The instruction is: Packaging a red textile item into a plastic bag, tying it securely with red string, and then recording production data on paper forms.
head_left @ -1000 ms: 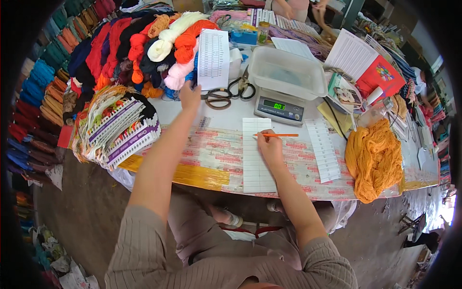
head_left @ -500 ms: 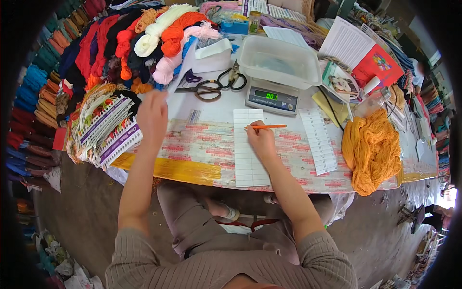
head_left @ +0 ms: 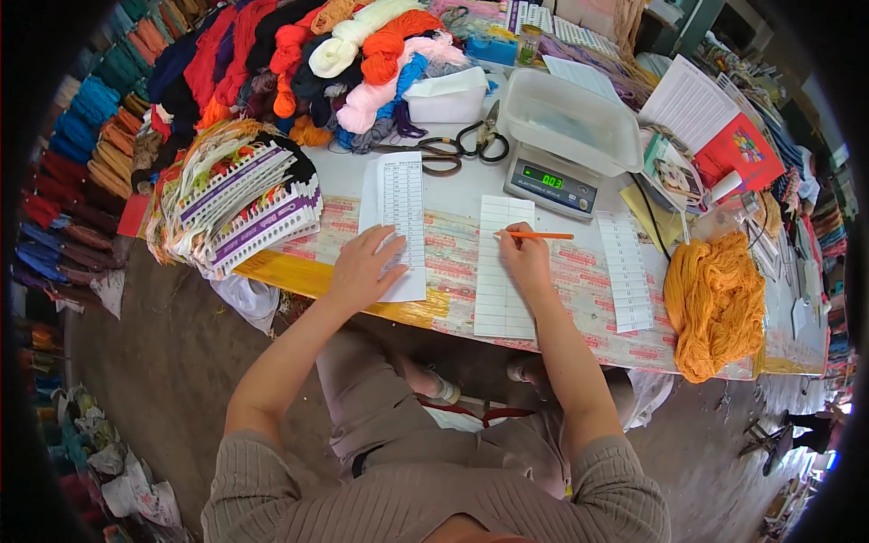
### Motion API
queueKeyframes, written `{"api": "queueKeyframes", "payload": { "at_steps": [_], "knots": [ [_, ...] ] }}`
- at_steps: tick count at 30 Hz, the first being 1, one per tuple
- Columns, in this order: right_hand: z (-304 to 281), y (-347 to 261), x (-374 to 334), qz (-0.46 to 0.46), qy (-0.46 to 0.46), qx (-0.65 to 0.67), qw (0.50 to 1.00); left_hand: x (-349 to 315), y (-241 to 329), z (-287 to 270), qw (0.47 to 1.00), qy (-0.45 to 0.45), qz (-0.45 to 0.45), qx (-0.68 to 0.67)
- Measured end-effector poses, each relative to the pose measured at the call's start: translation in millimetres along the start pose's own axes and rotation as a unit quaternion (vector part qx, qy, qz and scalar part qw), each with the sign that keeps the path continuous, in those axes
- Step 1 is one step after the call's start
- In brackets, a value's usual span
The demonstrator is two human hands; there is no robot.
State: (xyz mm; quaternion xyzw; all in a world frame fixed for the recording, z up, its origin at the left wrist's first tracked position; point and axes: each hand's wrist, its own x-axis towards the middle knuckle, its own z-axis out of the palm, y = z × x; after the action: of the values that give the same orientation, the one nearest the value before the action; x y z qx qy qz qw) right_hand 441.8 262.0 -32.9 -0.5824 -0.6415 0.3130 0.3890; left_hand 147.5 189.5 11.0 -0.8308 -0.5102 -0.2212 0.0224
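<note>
Pressing flat with spread fingers, the left hand (head_left: 367, 267) is pinning a long printed sheet (head_left: 398, 217) against the near table (head_left: 579, 299) edge. Right hand (head_left: 525, 258) is pinching an orange pencil (head_left: 540, 235), tip sitting on a second ruled sheet (head_left: 501, 271) just beside the first. A third strip of paper (head_left: 625, 271) is lying further right, near a heap of orange yarn (head_left: 715, 303). Behind the sheets, a digital scale (head_left: 548, 181) is carrying a clear plastic tub (head_left: 572, 122), black scissors (head_left: 453, 149) lying to its left. Thread sample cards (head_left: 240, 204) are stacked at far left, coloured yarn skeins (head_left: 344, 54) piling up at the back.
</note>
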Motion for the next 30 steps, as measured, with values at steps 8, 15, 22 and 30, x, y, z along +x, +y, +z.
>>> {"api": "queueKeyframes", "payload": {
  "at_steps": [8,15,22,30],
  "knots": [
    [1,-6,2,0.0,-0.006,-0.023,1.0,-10,-11,13,0.995,-0.081,-0.048,-0.029],
    [4,2,3,-0.002,-0.005,-0.024,1.0,-10,-10,13,0.995,-0.077,-0.055,-0.035],
    [2,-2,1,-0.006,-0.006,-0.031,0.999,-11,-10,13,0.995,-0.077,-0.055,-0.031],
    [4,1,4,-0.011,-0.013,-0.047,0.999,-10,-11,13,0.995,-0.075,-0.054,-0.036]
  ]
}}
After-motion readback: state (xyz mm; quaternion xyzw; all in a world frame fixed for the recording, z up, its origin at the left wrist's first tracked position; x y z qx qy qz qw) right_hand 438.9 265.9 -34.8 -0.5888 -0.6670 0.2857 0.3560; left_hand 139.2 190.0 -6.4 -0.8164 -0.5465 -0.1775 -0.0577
